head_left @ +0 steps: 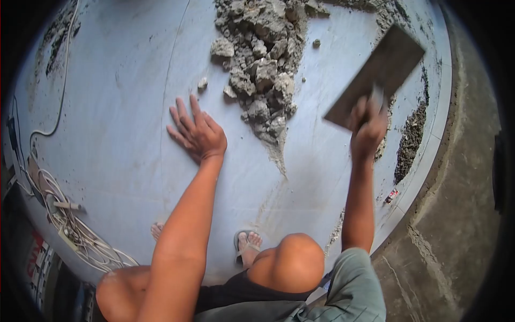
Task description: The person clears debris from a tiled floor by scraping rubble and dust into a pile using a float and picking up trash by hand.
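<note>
My left hand (199, 130) lies flat on the pale floor (123, 134), its fingers spread, just left of the heap of mortar. In my right hand (367, 126) is the handle of a rectangular plastering trowel (383, 67), its dark plate tilted and slightly blurred. The trowel is to the right of the heap; whether it touches the floor I cannot tell. Grey mortar rubble (263, 70) runs down the middle of the view, ending in a fine powdery tip near my feet. A small loose lump (202, 83) sits just beyond my left fingertips.
Tangled white cables (70, 225) with a power strip lie at the lower left, and one cable runs up the left side. Dark crumbs (410, 142) line the right edge, near a small red-and-white packet (392, 196). Beyond the curved edge is rough concrete (475, 161).
</note>
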The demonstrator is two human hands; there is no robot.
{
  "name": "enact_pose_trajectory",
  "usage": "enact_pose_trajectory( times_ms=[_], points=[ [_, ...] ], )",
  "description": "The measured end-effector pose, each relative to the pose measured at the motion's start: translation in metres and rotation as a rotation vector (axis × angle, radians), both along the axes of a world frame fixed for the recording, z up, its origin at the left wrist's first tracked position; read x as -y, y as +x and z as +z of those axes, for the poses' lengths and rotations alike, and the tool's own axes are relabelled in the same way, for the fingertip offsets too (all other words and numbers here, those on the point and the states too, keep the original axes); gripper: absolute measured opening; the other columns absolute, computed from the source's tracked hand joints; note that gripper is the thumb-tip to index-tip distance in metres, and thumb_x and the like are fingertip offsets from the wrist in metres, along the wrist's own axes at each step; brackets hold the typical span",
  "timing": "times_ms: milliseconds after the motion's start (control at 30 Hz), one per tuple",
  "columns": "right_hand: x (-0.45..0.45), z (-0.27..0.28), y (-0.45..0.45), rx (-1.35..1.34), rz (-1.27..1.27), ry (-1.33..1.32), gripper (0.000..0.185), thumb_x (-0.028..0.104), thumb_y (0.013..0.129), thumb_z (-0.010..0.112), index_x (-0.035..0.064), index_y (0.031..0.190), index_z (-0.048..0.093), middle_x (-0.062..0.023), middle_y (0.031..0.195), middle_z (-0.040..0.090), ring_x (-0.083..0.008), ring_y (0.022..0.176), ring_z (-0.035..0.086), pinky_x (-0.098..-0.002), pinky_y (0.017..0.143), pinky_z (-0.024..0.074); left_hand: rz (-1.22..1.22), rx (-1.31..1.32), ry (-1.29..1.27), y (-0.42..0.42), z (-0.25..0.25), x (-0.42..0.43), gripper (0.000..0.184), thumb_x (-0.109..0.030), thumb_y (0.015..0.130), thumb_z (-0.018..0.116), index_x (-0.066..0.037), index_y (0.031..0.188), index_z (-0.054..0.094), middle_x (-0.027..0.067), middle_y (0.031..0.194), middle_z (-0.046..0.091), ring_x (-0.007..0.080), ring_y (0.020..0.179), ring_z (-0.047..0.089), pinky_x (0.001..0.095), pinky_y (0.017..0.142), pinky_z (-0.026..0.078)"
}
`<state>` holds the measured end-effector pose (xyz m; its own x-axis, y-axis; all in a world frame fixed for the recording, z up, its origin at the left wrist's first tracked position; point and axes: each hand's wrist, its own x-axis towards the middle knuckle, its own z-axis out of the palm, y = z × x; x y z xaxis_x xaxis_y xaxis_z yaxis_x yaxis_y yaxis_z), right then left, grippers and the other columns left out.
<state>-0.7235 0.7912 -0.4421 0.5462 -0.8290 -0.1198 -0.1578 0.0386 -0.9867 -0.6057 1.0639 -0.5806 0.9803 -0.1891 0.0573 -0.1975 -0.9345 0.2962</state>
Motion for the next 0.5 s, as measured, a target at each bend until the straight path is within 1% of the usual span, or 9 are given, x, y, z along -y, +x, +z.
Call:
enact_pose_trajectory(
  times_ms=[33, 100, 233, 267, 300, 333, 400, 467, 500],
  points=[
    [-0.031, -0.010, -0.044, -0.212, -0.043, -0.215, 0.024, 0.017, 0.099, 0.048, -0.0003, 0.114, 0.053, 0.0004, 0.073, 0.049, -0.0066, 0.056, 0.042, -0.0212, 0.050, 0.0351, 0.000, 0.003, 0.004, 0.001, -0.001, 0.000, 0.052, -0.021, 0.097, 0.046, -0.020, 0.149, 0.043, 0.0091, 0.159, 0.030, 0.0317, 0.149, 0.022, 0.0596, 0.118, 0.009],
    [-0.088, -0.034, -0.135, -0.462, 0.053, -0.503, 0.027, 0.016, 0.096, 0.054, -0.0034, 0.113, 0.052, -0.0043, 0.073, 0.054, -0.0145, 0.060, 0.049, -0.0264, 0.055, 0.0393, -0.003, 0.009, 0.017, 0.000, -0.002, 0.001, 0.051, -0.023, 0.098, 0.044, -0.020, 0.149, 0.043, 0.0091, 0.159, 0.031, 0.0319, 0.149, 0.022, 0.0590, 0.118, 0.008],
    [-0.194, -0.031, -0.262, -0.814, 0.345, -0.522, 0.026, 0.010, 0.081, 0.067, -0.0029, 0.103, 0.066, -0.0149, 0.076, 0.064, -0.0286, 0.063, 0.060, -0.0373, 0.061, 0.0491, -0.016, 0.057, 0.020, -0.001, -0.007, 0.001, 0.052, -0.022, 0.097, 0.045, -0.020, 0.149, 0.043, 0.0091, 0.158, 0.031, 0.0321, 0.149, 0.021, 0.0590, 0.118, 0.008],
    [-0.210, -0.030, -0.271, -0.868, 0.399, -0.575, 0.025, 0.015, 0.075, 0.072, 0.0019, 0.096, 0.069, -0.0182, 0.079, 0.065, -0.0369, 0.067, 0.062, -0.0415, 0.064, 0.0509, -0.018, 0.044, 0.013, -0.003, -0.006, 0.004, 0.052, -0.022, 0.097, 0.045, -0.020, 0.149, 0.044, 0.0090, 0.159, 0.031, 0.0321, 0.149, 0.021, 0.0589, 0.118, 0.008],
    [-0.219, -0.028, -0.274, -0.900, 0.486, -0.624, 0.026, 0.019, 0.074, 0.075, 0.0037, 0.094, 0.069, -0.0175, 0.077, 0.065, -0.0394, 0.070, 0.062, -0.0446, 0.065, 0.0510, -0.014, 0.038, 0.006, -0.004, -0.006, 0.004, 0.052, -0.022, 0.097, 0.045, -0.020, 0.148, 0.044, 0.0089, 0.159, 0.031, 0.0321, 0.149, 0.021, 0.0588, 0.118, 0.008],
    [-0.227, -0.032, -0.272, -0.849, 0.495, -0.622, 0.026, 0.023, 0.075, 0.076, 0.0043, 0.091, 0.068, -0.0172, 0.078, 0.065, -0.0381, 0.073, 0.063, -0.0449, 0.066, 0.0507, -0.005, 0.039, 0.001, -0.003, -0.005, 0.003, 0.052, -0.022, 0.097, 0.045, -0.020, 0.148, 0.044, 0.0088, 0.159, 0.030, 0.0321, 0.149, 0.021, 0.0586, 0.118, 0.007],
    [-0.235, -0.043, -0.256, -0.855, 0.459, -0.640, 0.025, 0.029, 0.082, 0.075, 0.0106, 0.072, 0.060, -0.0122, 0.058, 0.059, -0.0332, 0.051, 0.059, -0.0426, 0.051, 0.0473, -0.004, 0.051, 0.013, -0.002, -0.006, 0.002, 0.051, -0.024, 0.097, 0.043, -0.020, 0.149, 0.044, 0.0077, 0.160, 0.030, 0.0315, 0.149, 0.021, 0.0584, 0.118, 0.007],
    [-0.232, -0.054, -0.236, -0.997, 0.521, -0.531, 0.025, 0.028, 0.081, 0.075, 0.0092, 0.075, 0.061, -0.0130, 0.062, 0.063, -0.0334, 0.054, 0.062, -0.0428, 0.050, 0.0483, 0.002, 0.048, 0.009, -0.002, -0.009, 0.001, 0.051, -0.026, 0.099, 0.040, -0.021, 0.150, 0.042, 0.0061, 0.160, 0.030, 0.0303, 0.149, 0.022, 0.0580, 0.118, 0.007],
    [-0.223, -0.057, -0.216, -0.942, 0.492, -0.642, 0.029, 0.030, 0.083, 0.073, 0.0104, 0.071, 0.057, -0.0122, 0.056, 0.060, -0.0329, 0.047, 0.060, -0.0423, 0.045, 0.0464, 0.002, 0.046, -0.004, -0.002, -0.007, 0.001, 0.051, -0.026, 0.099, 0.040, -0.019, 0.150, 0.042, 0.0054, 0.160, 0.031, 0.0298, 0.150, 0.022, 0.0577, 0.118, 0.007]
  ],
)
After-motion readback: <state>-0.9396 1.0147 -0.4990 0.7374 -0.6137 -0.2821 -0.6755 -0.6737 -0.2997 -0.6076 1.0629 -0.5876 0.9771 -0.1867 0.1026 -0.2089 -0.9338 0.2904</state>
